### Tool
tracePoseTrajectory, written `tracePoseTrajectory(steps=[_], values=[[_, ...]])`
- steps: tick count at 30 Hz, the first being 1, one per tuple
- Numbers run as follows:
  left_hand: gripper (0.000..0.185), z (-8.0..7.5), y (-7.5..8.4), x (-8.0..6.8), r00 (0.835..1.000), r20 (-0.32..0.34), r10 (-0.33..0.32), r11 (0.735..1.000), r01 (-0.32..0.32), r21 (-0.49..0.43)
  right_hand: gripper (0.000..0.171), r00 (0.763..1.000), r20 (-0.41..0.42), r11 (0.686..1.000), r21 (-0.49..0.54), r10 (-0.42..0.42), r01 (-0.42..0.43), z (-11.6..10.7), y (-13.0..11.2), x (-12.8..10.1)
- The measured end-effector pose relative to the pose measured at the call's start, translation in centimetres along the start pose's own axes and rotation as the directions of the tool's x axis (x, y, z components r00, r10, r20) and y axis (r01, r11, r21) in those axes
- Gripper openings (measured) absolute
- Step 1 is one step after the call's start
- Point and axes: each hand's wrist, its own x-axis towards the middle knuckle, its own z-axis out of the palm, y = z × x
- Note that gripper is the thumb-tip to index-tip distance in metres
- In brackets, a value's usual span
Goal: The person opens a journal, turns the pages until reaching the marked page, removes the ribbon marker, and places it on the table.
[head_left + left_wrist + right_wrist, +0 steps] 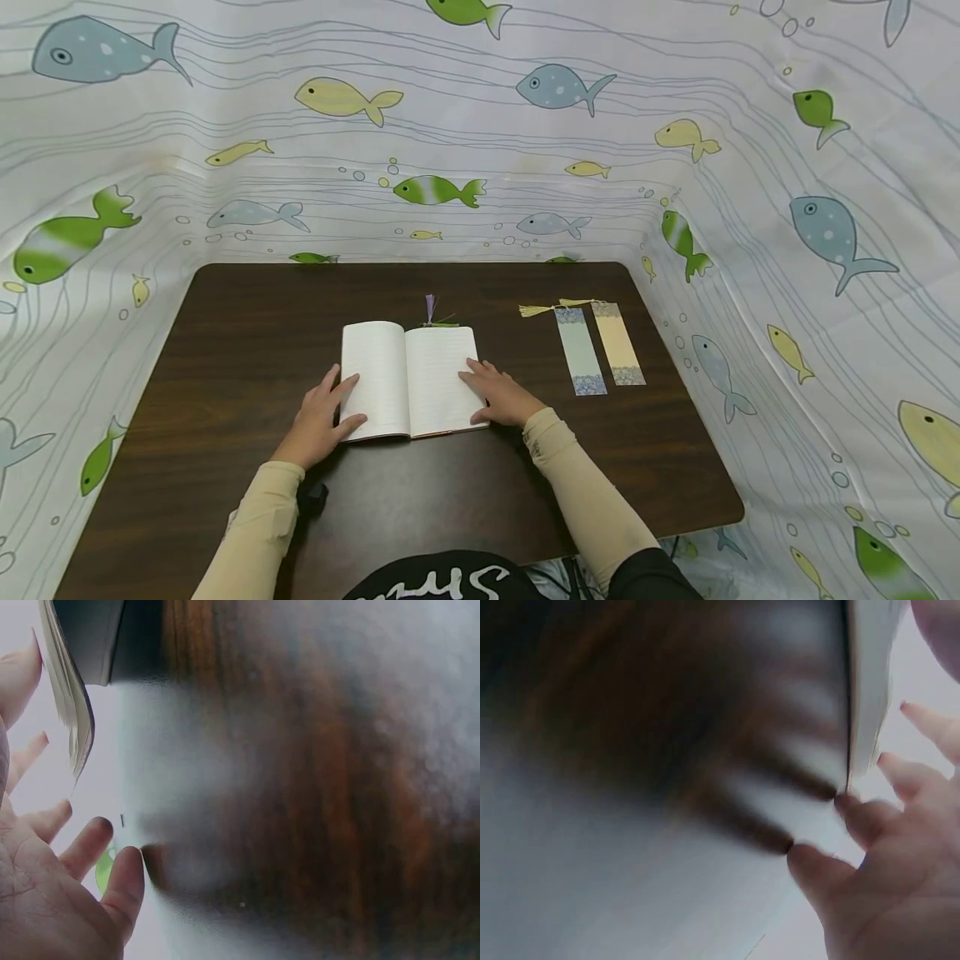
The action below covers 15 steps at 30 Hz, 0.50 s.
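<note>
On table: both hands (318,417) (501,395) flat, fingers spread, pressing open book (408,379).

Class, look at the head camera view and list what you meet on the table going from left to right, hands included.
Left hand → open book → right hand → pale green bookmark → pale yellow bookmark.
</note>
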Motion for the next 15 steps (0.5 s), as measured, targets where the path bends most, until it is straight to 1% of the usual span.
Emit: tracePoseTrajectory(steps=[3, 6, 10, 15], values=[[0.077, 0.14, -0.03, -0.01, 1.000, -0.011, 0.014, 1.000, -0.014, 0.000, 0.094, 1.000, 0.028, 0.999, 0.052, -0.005, 0.004, -0.27, 0.44, -0.41], [0.077, 0.27, -0.07, 0.03, 1.000, -0.011, 0.024, 1.000, -0.024, 0.006, 0.095, 1.000, 0.028, 0.998, 0.066, -0.013, 0.011, -0.42, 0.60, -0.62], [0.077, 0.25, -0.07, 0.11, 1.000, 0.003, 0.021, 1.000, -0.021, 0.019, 0.095, 1.000, -0.004, 0.998, 0.055, -0.014, 0.014, -0.37, 0.66, -0.73], [0.078, 0.13, 0.12, 0.22, 1.000, 0.012, 0.016, 1.000, -0.016, 0.025, 0.087, 0.997, -0.072, 0.999, 0.051, -0.009, 0.013, -0.18, 0.69, -0.71]])
